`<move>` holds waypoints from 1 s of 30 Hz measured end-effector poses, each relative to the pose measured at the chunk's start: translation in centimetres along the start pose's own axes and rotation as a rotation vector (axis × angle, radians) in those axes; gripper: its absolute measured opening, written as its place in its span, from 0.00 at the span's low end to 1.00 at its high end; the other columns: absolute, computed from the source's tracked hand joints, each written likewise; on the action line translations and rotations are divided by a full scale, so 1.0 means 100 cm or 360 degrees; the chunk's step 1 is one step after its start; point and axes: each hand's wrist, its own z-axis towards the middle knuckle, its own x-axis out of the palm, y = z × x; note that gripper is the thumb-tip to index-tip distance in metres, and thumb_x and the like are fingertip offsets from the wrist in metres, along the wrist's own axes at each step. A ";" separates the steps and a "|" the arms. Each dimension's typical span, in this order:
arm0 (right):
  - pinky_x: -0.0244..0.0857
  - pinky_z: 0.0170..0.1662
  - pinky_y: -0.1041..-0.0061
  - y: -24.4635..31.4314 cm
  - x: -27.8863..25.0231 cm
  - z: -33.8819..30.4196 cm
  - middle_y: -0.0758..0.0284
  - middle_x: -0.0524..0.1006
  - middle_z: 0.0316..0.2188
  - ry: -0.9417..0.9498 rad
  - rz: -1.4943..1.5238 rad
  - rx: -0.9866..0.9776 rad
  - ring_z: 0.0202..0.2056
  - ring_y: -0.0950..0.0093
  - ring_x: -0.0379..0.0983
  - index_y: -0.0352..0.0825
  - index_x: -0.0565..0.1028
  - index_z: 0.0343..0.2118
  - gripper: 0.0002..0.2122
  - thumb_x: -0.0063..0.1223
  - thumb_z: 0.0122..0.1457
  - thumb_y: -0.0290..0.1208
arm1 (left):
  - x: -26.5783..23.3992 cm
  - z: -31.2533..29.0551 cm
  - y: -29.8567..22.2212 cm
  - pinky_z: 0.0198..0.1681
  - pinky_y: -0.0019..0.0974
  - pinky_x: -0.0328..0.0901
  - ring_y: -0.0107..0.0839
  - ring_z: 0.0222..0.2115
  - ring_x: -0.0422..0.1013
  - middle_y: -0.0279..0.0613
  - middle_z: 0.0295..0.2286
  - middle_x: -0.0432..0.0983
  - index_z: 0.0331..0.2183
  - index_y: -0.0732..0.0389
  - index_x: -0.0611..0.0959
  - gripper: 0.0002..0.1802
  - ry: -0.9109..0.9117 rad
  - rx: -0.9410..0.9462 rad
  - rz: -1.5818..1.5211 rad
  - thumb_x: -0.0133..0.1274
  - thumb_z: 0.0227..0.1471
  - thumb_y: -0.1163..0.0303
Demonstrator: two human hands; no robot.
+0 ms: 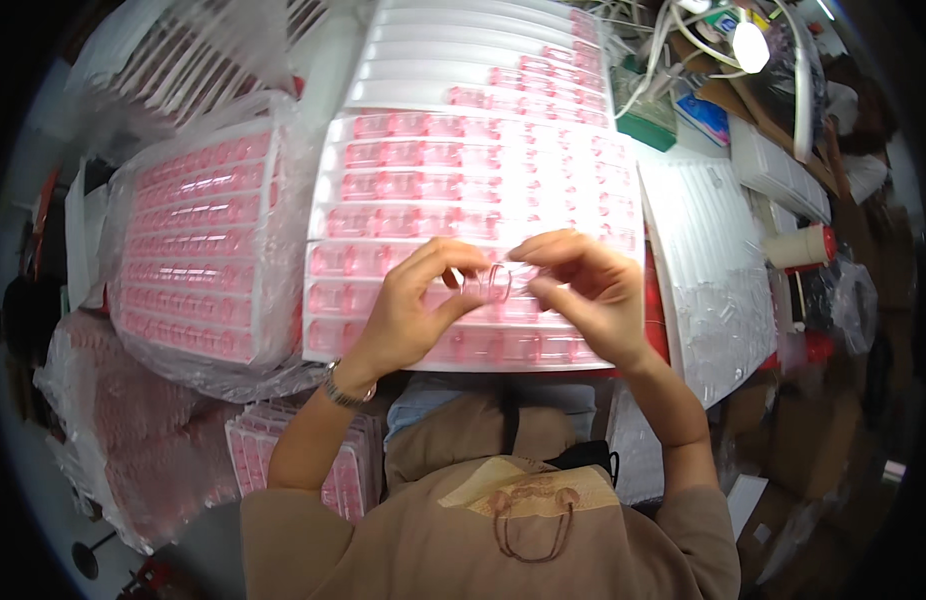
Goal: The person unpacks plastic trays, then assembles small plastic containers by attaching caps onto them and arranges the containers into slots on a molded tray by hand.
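A small clear, pinkish plastic piece (498, 282) is held up over the front rows of a white tray (316, 225). My left hand (415, 300), with a metal watch on its wrist, pinches the left end between thumb and fingers. From the other side my right hand (591, 292) closes thumb and fingertips on the right end; blur makes its exact grip hard to see. Below and beyond the hands, pink transparent pieces (398, 187) sit in the tray's rows. Behind it, a second white ribbed tray (423, 45) carries pink pieces only along its right part.
Plastic-wrapped trays of pink pieces (193, 250) stand at left, with more trays (248, 450) lower down. White ribbed trays (708, 270) lie at right, near a spool (798, 247). Cables and a bright lamp (750, 48) are at the back right. Another person sits at far right.
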 end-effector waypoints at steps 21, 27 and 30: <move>0.66 0.40 0.71 -0.067 -0.323 0.020 0.60 0.78 0.32 -0.1019 -0.2014 0.0307 0.33 0.68 0.74 0.27 0.72 0.42 0.15 0.51 0.54 0.30 | -0.053 -0.010 0.023 0.39 0.37 0.58 0.34 0.33 0.65 0.37 0.32 0.70 0.37 0.61 0.80 0.21 -0.0023 0.0093 0.1121 0.61 0.35 0.70; 0.67 0.34 0.83 0.009 -0.063 0.035 0.63 0.77 0.28 0.0229 0.0045 0.0485 0.31 0.79 0.74 0.27 0.74 0.37 0.07 0.48 0.57 0.24 | -0.037 -0.011 0.014 0.39 0.38 0.61 0.37 0.33 0.67 0.40 0.32 0.70 0.35 0.61 0.79 0.18 -0.0145 0.0211 0.0634 0.62 0.36 0.72; 0.68 0.36 0.82 0.009 -0.008 0.024 0.64 0.76 0.29 0.0380 0.0064 0.0583 0.33 0.79 0.74 0.26 0.72 0.36 0.07 0.51 0.55 0.21 | -0.019 -0.008 -0.005 0.37 0.36 0.63 0.36 0.33 0.68 0.41 0.32 0.70 0.36 0.63 0.79 0.18 -0.0093 0.0199 0.0328 0.62 0.37 0.74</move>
